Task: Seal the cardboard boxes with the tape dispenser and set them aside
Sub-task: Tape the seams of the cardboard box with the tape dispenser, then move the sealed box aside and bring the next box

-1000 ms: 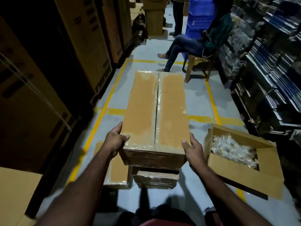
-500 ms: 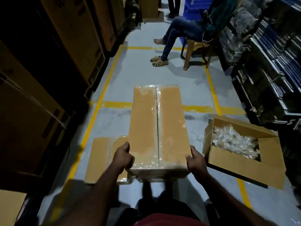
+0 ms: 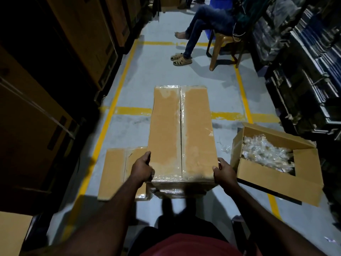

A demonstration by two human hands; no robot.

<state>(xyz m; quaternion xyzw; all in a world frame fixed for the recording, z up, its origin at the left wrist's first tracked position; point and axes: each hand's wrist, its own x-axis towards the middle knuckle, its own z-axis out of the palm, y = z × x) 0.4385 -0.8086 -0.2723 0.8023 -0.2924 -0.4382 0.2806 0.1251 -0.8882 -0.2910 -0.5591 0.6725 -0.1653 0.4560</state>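
Both hands clasp a long, tape-sealed brown cardboard box (image 3: pixel 181 133) low over the grey, yellow-lined floor (image 3: pixel 166 74).

The left hand (image 3: pixel 142 168) and right hand (image 3: pixel 224 171) each curl their fingers round a near corner, one per side, likely to keep the long load level while setting it aside. Clear tape covers the seam running toward 12 o'clock, so sealing looks done. A flatter taped brown carton (image 3: pixel 118 172) lies at its 8 o'clock. An open brown carton of clear plastic packets (image 3: pixel 276 182), at 3 o'clock, probably comes next. No tape dispenser shows.
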